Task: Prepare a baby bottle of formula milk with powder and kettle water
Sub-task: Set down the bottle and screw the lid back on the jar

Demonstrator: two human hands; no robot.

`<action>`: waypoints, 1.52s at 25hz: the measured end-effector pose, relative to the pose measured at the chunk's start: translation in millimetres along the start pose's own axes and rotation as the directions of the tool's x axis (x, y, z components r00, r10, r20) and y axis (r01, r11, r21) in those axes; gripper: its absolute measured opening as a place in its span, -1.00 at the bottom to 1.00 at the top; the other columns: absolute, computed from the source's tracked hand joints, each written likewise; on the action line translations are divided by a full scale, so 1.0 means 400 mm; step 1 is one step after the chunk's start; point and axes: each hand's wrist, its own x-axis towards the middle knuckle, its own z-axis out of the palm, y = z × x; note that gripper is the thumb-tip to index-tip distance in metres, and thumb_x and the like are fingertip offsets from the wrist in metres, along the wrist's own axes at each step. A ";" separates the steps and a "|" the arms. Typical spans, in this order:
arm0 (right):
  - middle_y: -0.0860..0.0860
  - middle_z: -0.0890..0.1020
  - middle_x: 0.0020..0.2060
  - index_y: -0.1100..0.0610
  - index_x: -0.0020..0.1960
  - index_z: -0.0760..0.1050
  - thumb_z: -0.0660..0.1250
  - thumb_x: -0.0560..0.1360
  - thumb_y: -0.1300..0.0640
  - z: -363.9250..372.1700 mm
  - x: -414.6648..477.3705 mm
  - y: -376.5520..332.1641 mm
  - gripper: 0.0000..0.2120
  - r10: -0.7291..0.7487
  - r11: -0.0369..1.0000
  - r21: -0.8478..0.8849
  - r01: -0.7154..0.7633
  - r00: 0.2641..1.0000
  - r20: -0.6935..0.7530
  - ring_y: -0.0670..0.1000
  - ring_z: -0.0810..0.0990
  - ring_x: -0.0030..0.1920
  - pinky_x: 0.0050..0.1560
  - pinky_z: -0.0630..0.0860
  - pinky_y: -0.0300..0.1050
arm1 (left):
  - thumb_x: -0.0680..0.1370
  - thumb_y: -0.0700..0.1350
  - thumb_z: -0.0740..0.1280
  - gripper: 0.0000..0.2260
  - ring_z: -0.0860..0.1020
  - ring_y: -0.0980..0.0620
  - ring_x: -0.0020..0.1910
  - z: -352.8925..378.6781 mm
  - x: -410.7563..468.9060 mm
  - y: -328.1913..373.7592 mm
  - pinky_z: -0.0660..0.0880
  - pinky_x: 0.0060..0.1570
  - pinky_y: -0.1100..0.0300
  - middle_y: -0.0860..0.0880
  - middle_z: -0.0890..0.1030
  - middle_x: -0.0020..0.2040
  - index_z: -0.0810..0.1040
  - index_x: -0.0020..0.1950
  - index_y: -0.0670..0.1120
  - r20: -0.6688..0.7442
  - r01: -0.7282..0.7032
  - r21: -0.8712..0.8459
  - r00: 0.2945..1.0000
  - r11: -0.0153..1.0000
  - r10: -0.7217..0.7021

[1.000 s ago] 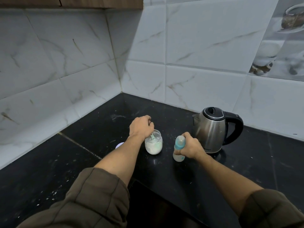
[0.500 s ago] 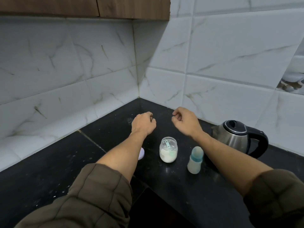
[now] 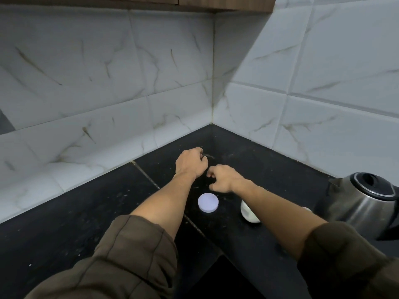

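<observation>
a black stone counter [image 3: 64,223] dusted with pale specks fills a corner of white veined wall tiles [image 3: 151,72], with a wooden cabinet [image 3: 216,3] edge overhead. a pale seam [image 3: 146,175] crosses the counter. the left hand [image 3: 190,162] and right hand [image 3: 224,179] hover close together near the corner – both with loosely curled fingers, holding nothing. a round white lid [image 3: 208,202] lies flat between the forearms. the powder jar [image 3: 248,212] stands half hidden under the right forearm, and the steel kettle [image 3: 362,197] sits at the right edge – well apart from the hands.
</observation>
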 end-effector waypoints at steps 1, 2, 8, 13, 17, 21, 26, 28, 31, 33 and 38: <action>0.08 0.57 0.25 0.07 0.40 0.49 0.47 0.49 0.12 0.020 0.016 -0.007 -0.51 -0.005 1.000 -0.029 0.007 0.999 0.054 0.12 0.58 0.23 0.23 0.58 0.06 | 0.65 -0.02 0.30 -0.70 0.63 -0.05 0.14 0.005 0.006 -0.019 0.56 0.04 0.06 0.01 0.70 0.11 0.58 0.38 -0.02 0.007 0.009 -0.003 1.000 1.000 -0.009; 0.09 0.54 0.28 0.07 0.45 0.45 0.48 0.49 0.11 0.041 0.032 -0.013 -0.45 -0.007 0.998 -0.064 0.014 0.994 0.105 0.13 0.56 0.24 0.23 0.57 0.07 | 0.65 -0.02 0.30 -0.70 0.63 -0.04 0.14 0.011 0.011 -0.036 0.56 0.05 0.06 0.02 0.70 0.12 0.58 0.37 -0.01 0.015 0.017 -0.003 1.000 1.000 -0.016; 0.13 0.40 0.45 -0.02 0.63 0.22 0.53 0.45 0.00 0.150 0.100 -0.004 -0.15 0.062 0.986 -0.169 -0.009 0.948 0.312 0.21 0.44 0.42 0.33 0.53 0.15 | 0.66 -0.01 0.30 -0.69 0.63 -0.05 0.15 0.034 0.044 -0.108 0.54 0.04 0.08 0.01 0.70 0.16 0.57 0.40 -0.01 0.057 0.067 0.024 0.996 0.997 -0.069; 0.10 0.40 0.49 -0.08 0.63 0.22 0.56 0.38 -0.02 0.191 0.134 0.004 -0.09 0.111 0.982 -0.180 -0.055 0.941 0.319 0.21 0.47 0.42 0.28 0.57 0.13 | 0.67 0.00 0.31 -0.67 0.63 -0.04 0.19 0.059 0.067 -0.142 0.52 0.05 0.14 0.00 0.69 0.22 0.55 0.43 -0.01 0.084 0.089 0.040 0.992 0.995 -0.092; 0.09 0.41 0.44 -0.08 0.59 0.32 0.56 0.39 -0.06 0.195 0.140 0.010 -0.17 0.117 0.982 -0.179 -0.065 0.948 0.297 0.21 0.49 0.37 0.22 0.58 0.10 | 0.67 0.01 0.31 -0.65 0.63 -0.04 0.21 0.072 0.079 -0.148 0.56 0.14 0.07 0.01 0.69 0.22 0.54 0.44 0.00 0.096 0.081 0.053 0.992 0.995 -0.085; 0.11 0.37 0.36 -0.07 0.59 0.30 0.48 0.42 -0.16 0.162 0.107 0.016 -0.20 0.099 0.994 -0.051 -0.096 0.993 0.062 0.21 0.46 0.33 0.24 0.55 0.10 | 0.65 0.00 0.30 -0.67 0.62 -0.06 0.22 0.076 0.070 -0.132 0.56 0.14 0.03 0.03 0.70 0.20 0.56 0.42 0.00 0.095 0.071 0.043 0.993 0.997 -0.075; 0.09 0.40 0.20 0.07 0.31 0.45 0.49 0.36 -0.16 0.046 0.043 0.048 -0.39 0.228 0.952 0.278 -0.126 0.899 -0.374 0.16 0.48 0.16 0.14 0.54 0.04 | 0.65 0.01 0.32 -0.66 0.62 -0.06 0.23 0.083 0.049 -0.049 0.55 0.14 0.02 0.02 0.70 0.21 0.57 0.41 0.00 0.092 0.030 0.027 0.995 0.999 -0.033; 0.04 0.41 0.13 0.08 0.18 0.42 0.51 0.33 -0.14 0.001 0.003 0.077 -0.46 0.317 0.913 0.385 -0.135 0.829 -0.460 0.11 0.50 0.09 0.08 0.56 0.03 | 0.65 0.01 0.32 -0.66 0.62 -0.05 0.22 0.088 0.036 0.001 0.54 0.13 0.05 0.03 0.69 0.21 0.57 0.42 0.00 0.093 0.010 0.018 0.996 1.000 -0.012; 0.01 0.43 0.07 0.09 0.02 0.42 0.53 0.33 -0.09 -0.029 -0.066 0.121 -0.57 0.411 0.862 0.487 -0.144 0.761 -0.503 0.08 0.51 0.03 0.01 0.55 -0.02 | 0.64 0.01 0.32 -0.66 0.61 -0.06 0.23 0.114 0.011 0.067 0.54 0.15 0.03 0.04 0.70 0.19 0.57 0.41 0.00 0.110 -0.020 -0.016 0.994 1.000 0.021; 0.02 0.46 0.06 0.09 -0.09 0.40 0.53 0.33 -0.04 -0.033 -0.121 0.154 -0.63 0.459 0.831 0.535 -0.153 0.732 -0.504 0.07 0.52 0.01 -0.02 0.53 -0.04 | 0.63 0.01 0.31 -0.65 0.61 -0.06 0.23 0.140 -0.016 0.115 0.54 0.15 0.04 0.05 0.70 0.18 0.56 0.41 -0.01 0.132 -0.040 -0.034 0.990 0.999 0.044; 0.06 0.53 -0.19 0.13 -0.25 0.36 0.51 0.31 -0.05 -0.016 -0.220 0.225 -0.62 0.492 0.841 0.478 -0.253 0.724 -0.483 0.09 0.55 -0.19 -0.29 0.39 -0.11 | 0.59 -0.09 0.31 -0.61 0.59 -0.07 0.27 0.209 -0.078 0.207 0.55 0.18 0.05 0.03 0.68 0.24 0.54 0.43 0.01 0.248 -0.059 -0.037 0.966 0.998 0.066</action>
